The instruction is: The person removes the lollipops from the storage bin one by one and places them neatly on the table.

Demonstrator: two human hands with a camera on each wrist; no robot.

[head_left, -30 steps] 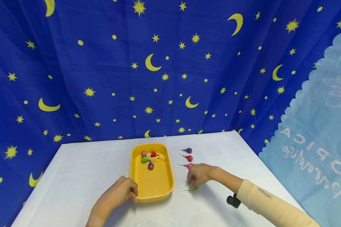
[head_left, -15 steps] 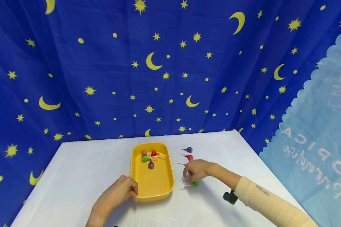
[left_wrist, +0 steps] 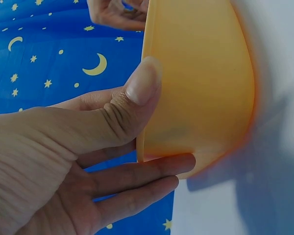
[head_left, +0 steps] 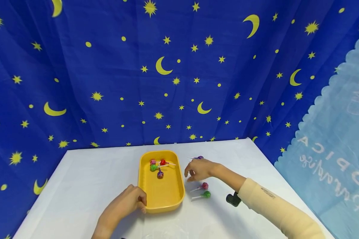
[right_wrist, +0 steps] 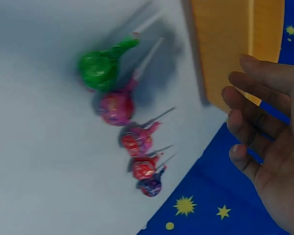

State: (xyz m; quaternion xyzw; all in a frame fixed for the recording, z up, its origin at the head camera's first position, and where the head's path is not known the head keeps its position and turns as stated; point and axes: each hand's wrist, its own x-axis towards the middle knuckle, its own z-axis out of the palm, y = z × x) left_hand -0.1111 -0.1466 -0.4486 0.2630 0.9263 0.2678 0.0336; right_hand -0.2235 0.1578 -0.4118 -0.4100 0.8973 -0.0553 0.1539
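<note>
My left hand grips the near left corner of a yellow tray; in the left wrist view the thumb presses on its outer wall. My right hand, fingers loosely bent and holding nothing, hovers right of the tray over a row of lollipops. Nearest me in that row lie a green lollipop and a pink lollipop. The right wrist view shows a pink-and-red lollipop, a red lollipop and a purple lollipop farther along; the head view hides the middle ones behind the hand.
Inside the tray's far half lie a green lollipop, a red lollipop, a pink one and a purple-orange lollipop. A white cloth covers the table. A blue starry curtain hangs behind it.
My right hand has let go of the second-nearest, pink lollipop and moved away from me along the row. The two nearest lollipops now show fully. The left hand stays on the tray.
</note>
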